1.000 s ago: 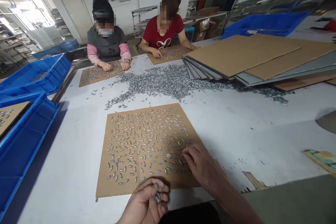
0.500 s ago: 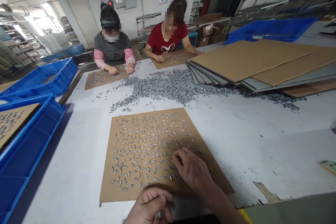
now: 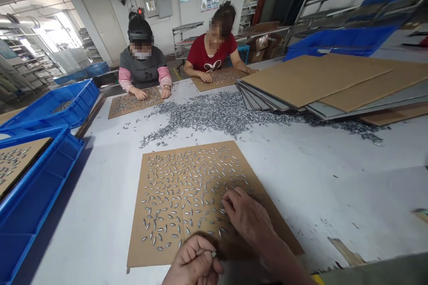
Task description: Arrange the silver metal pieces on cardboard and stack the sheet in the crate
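Small silver spindle-shaped metal pieces (image 3: 172,198) lie spread in loose rows over a brown cardboard sheet (image 3: 135,249) in front of me. My left hand (image 3: 194,260) is closed at the sheet's near edge, and the tip of one metal piece (image 3: 214,254) shows between thumb and forefinger. Over the right part of the sheet, my right hand (image 3: 249,216) has its fingers bent and pressed together, low among the pieces. Whatever its fingertips hold is hidden from view.
Beyond the sheet lies a large heap of metal pieces (image 3: 214,113). Stacked cardboard sheets (image 3: 310,78) stand at right, blue crates (image 3: 43,178) at left. Across the table, a person in grey (image 3: 143,69) and a person in red (image 3: 209,53) work over their own sheets.
A metal piece now shows at my left fingertips, and that hand has turned slightly. My right hand stays at nearly the same spot on the sheet. The camera view has tilted up slightly.
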Demonstrator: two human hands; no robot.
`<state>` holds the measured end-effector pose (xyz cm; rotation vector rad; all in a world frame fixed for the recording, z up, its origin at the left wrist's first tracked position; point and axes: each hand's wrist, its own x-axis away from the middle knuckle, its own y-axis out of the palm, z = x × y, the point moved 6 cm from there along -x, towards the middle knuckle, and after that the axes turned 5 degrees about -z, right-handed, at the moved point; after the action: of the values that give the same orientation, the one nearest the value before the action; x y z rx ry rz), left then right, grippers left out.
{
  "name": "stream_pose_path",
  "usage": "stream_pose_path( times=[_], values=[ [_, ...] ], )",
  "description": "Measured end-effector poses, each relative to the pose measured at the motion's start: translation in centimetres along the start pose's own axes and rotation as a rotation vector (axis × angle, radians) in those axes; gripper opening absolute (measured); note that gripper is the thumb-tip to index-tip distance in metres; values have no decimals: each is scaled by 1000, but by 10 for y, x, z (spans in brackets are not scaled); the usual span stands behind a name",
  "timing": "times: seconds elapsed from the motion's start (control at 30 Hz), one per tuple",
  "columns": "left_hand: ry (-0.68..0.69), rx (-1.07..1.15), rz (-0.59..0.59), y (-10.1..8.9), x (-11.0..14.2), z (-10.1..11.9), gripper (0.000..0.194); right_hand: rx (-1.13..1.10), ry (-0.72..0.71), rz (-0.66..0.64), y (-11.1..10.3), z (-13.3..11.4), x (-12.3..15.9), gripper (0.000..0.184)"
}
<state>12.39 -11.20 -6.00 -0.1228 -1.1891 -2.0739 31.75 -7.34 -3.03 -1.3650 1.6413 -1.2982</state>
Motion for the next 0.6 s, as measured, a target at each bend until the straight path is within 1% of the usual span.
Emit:
stream_pose_path(
  times=[0.1, 0.23, 0.33, 0.4, 0.47, 0.5, 0.53, 0.6],
  values=[
    [-21, -38, 24, -2, -1, -1, 38, 25, -45, -47, -2, -7, -6, 24],
    [-24, -37, 37, -5, -2, -3, 41, 66, -54, -88, 4, -13, -15, 27],
    [-20, -26, 53, -6, -2, -3, 41, 56, -55, -74, 10, -12, -21, 27],
    [-1, -41, 56, -6, -1, 0, 41, 25, -65, -25, 9, -8, -18, 25],
    [37, -62, 50, -5, -1, 5, 41, -54, -106, 46, 5, -6, -6, 23],
    [51, -73, 50, -4, 0, 7, 41, -119, -150, 78, 2, -7, 4, 23],
    [56, -85, 50, -3, 0, 9, 41, -195, -211, 94, 0, -10, 16, 25],
    [56, -120, 43, -1, 2, 11, 42, -356, -364, 68, 0, -21, 46, 26]
  ],
)
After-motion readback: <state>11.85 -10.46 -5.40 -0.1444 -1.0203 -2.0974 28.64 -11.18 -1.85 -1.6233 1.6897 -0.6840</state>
